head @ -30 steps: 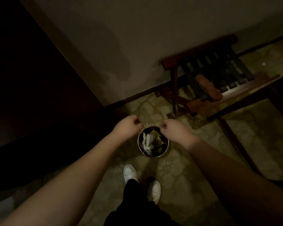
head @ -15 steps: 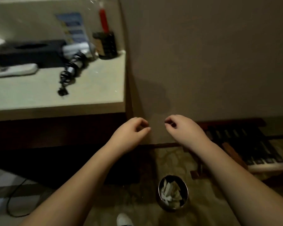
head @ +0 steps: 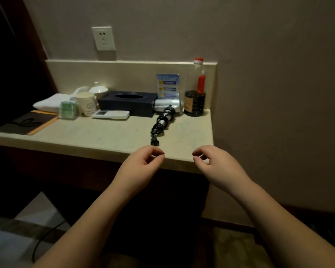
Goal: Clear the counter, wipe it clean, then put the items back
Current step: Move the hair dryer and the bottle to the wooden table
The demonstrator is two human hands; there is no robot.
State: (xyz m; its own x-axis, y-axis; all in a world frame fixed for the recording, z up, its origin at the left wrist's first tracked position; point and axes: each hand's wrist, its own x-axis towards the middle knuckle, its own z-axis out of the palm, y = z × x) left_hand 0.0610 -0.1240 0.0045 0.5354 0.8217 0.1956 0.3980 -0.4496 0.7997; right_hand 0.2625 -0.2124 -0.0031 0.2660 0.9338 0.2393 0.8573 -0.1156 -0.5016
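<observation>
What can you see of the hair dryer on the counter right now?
The hair dryer lies on its side on the pale counter, near the right end. Its silver barrel butts against the dark tissue box; a dark bottle stands close on its right. The black cord is coiled round the handle, the plug lying toward the front edge. Neither hand touches it.

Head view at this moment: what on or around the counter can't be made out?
- Blue card: print too small to read; hair dryer covers its foot.
- Lidded cup: mostly behind the paper cup.
- Bottle: dim light, contents unclear.
- Floor cable: both ends lost in shadow under the counter.
- Left hand and right hand: fingers loosely curled, apparently empty.
</observation>
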